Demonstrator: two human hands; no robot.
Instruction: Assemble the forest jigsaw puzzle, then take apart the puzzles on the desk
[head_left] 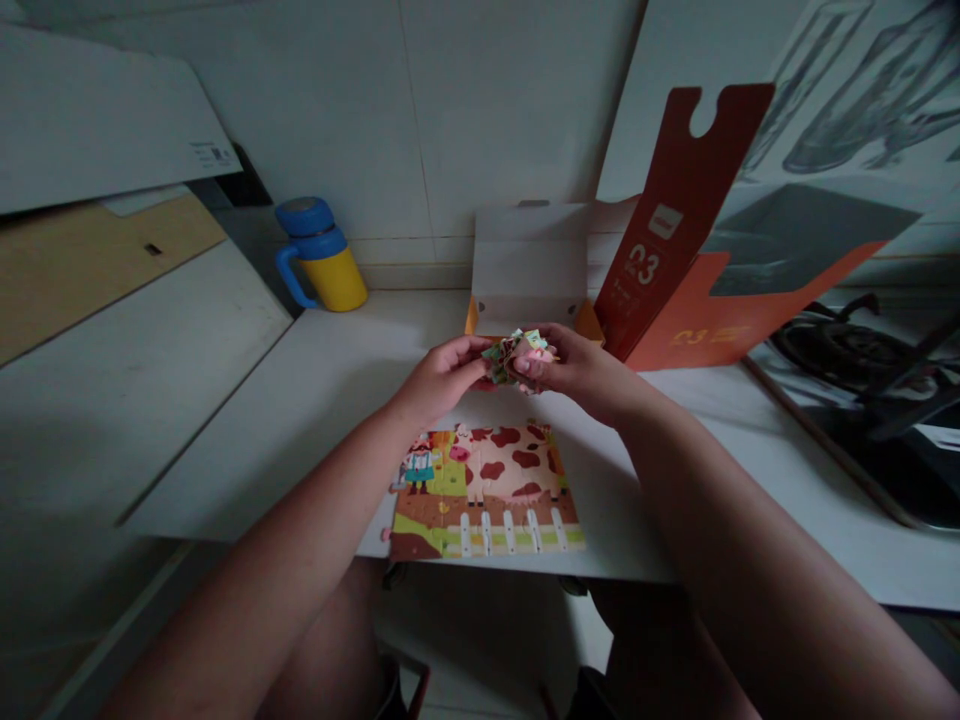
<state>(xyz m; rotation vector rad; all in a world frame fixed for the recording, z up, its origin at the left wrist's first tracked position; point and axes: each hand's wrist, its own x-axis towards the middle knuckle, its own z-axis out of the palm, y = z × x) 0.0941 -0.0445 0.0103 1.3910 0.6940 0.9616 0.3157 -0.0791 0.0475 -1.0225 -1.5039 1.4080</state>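
My left hand and my right hand meet over the table, both closed around a bunch of jigsaw puzzle pieces. The pieces are green, pink and brown, heaped together between the fingers. Just below the hands lies a partly joined jigsaw puzzle, which shows a spotted cow, a figure in a blue apron and a white fence. Its left edge is partly hidden by my left forearm. Directly behind the hands stands an opened box with its lid up; its front is covered by the hands.
At the back left is a yellow and blue mug. A large orange carton stands to the right of the opened box. A black fan-like object lies at far right. Boards lean along the left side. The table's front edge is close to my legs.
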